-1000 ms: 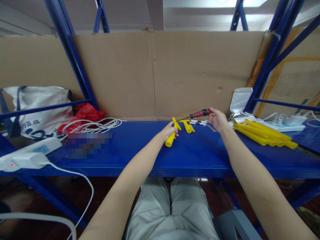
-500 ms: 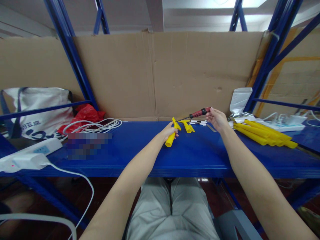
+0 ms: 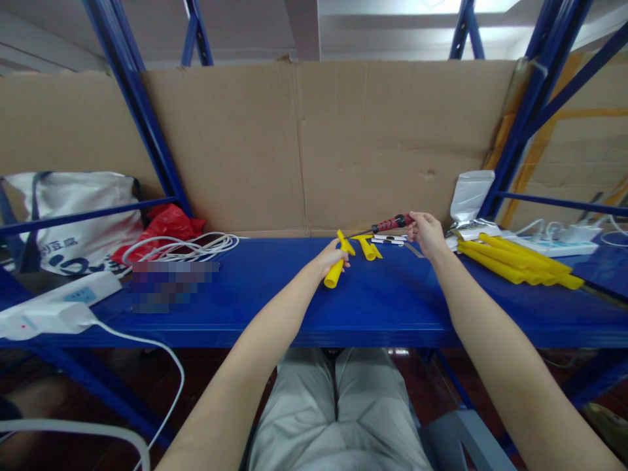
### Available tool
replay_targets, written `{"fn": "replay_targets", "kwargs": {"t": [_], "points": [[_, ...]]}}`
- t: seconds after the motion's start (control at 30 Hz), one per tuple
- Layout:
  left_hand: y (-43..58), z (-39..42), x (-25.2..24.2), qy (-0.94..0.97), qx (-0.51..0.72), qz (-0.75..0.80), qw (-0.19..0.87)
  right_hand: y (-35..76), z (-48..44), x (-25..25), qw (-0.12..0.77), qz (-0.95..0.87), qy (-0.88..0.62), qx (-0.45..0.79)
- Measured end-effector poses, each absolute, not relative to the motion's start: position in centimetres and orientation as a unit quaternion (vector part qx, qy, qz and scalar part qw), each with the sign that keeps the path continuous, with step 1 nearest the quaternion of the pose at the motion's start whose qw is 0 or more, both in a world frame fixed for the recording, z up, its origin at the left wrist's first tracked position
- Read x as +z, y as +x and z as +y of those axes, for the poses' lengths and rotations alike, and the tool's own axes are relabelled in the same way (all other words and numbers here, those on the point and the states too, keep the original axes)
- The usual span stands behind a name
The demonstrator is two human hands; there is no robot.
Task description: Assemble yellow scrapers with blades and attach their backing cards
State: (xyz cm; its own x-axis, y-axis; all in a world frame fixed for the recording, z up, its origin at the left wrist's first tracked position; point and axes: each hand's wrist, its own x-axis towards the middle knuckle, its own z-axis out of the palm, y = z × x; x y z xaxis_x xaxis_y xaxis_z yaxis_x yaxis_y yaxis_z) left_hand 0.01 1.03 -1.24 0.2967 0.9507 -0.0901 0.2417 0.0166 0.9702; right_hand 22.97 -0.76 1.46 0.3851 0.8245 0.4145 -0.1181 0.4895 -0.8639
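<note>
My left hand (image 3: 328, 258) is closed round a yellow plastic tube piece (image 3: 335, 270) with a side branch, held just above the blue shelf (image 3: 275, 307). My right hand (image 3: 426, 234) grips the red-and-black handle of a screwdriver (image 3: 387, 224); its thin shaft points left, with the tip at the top of the yellow piece. A second yellow branched piece (image 3: 368, 247) lies on the shelf between my hands, beside small white flat parts (image 3: 390, 239).
A bundle of long yellow tubes (image 3: 520, 265) lies right of my right hand, with a white pouch (image 3: 471, 194) and a power strip (image 3: 559, 247) behind. Coiled white cable (image 3: 181, 247), a red bag (image 3: 164, 227), a tote bag (image 3: 73, 216) and another power strip (image 3: 53, 304) sit left. Cardboard backs the shelf.
Almost nothing has moved. My right hand has shifted its grip slightly on the screwdriver handle; the left hand and the yellow piece stay put.
</note>
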Motion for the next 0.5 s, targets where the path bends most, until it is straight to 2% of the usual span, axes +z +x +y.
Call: {"fn": "replay_targets", "kwargs": {"t": [0.5], "points": [[0.08,0.71,-1.09,0.615,0.342,0.489,0.515,22.90,-1.23,1.44,0.727,-0.463,-0.409,0.299]]}}
